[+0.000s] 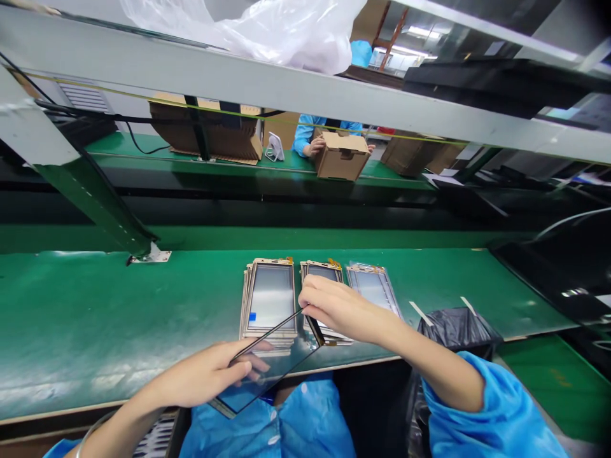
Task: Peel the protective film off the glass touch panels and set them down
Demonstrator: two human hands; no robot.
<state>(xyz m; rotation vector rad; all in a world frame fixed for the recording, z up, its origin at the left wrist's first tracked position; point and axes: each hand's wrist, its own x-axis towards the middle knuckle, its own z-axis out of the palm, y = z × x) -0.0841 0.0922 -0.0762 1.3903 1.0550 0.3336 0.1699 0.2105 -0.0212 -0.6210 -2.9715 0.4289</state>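
Between my hands, tilted over the bench's front edge, is a clear glass panel (pixel 286 357) with a black border. My left hand (pixel 229 369) grips its left side, thumb on the near face and fingers showing through the glass from behind. At the upper right corner, my right hand (pixel 338 305) pinches the panel. Just behind it, a stack of framed screen panels (pixel 272 296) lies on the green bench, the top one bearing a small blue sticker. My right hand partly covers a second stack (pixel 322 272). A third stack (pixel 375 286) lies further right.
A black-lined bin (pixel 458 327) hangs at the bench's front edge on the right. A slanted green post (pixel 95 197) stands at left, under a white shelf beam (pixel 238 76). Across the bench, a co-worker's hands hold a cardboard box (pixel 342 158).
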